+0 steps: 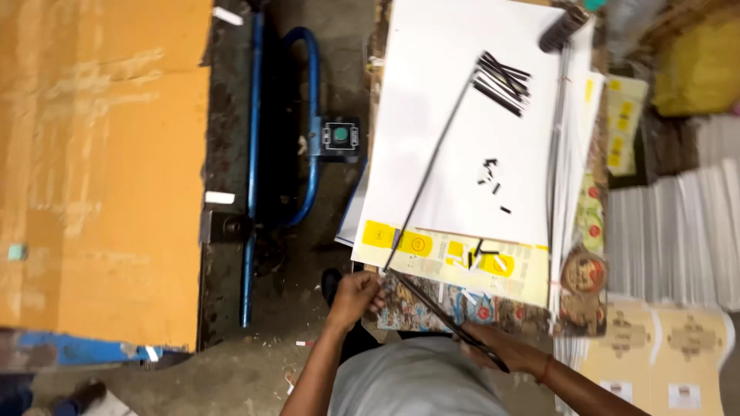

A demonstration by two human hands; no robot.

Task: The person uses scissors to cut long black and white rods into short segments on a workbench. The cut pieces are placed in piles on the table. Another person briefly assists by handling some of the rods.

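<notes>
Below my chin, at the near edge of the paper stack, my left hand [356, 296] is curled into a fist around a black strap [432, 173]. From that grip the strap runs up and away across the white top sheet [455, 115] toward a loose bundle of short black strap pieces [502, 81]. A second length of the same strap slants down from my left fist to my right hand [501, 356], which sits low by my grey shirt; its fingers are closed about the strap's lower end, though blur hides how tightly.

No real container shows. What holds things is the stack itself: the white sheet carries the bundle of pieces, a few tiny black offcuts [492, 176] near its middle, and a dark roller-like tool [563, 28] at its far right corner. Under the white sheet, yellow printed sheets [432, 250] stick out along the near edge, with colourful printed sheets [420, 308] below them.

Right of the stack, more piles crowd in: white sheets [678, 231] standing on edge and die-cut tan carton blanks [655, 339], just beside the stack's right side. To the left, bare dark floor [331, 208] lies open between the stack and a blue pallet jack [308, 131], with flat brown cardboard [100, 154] beyond that.
</notes>
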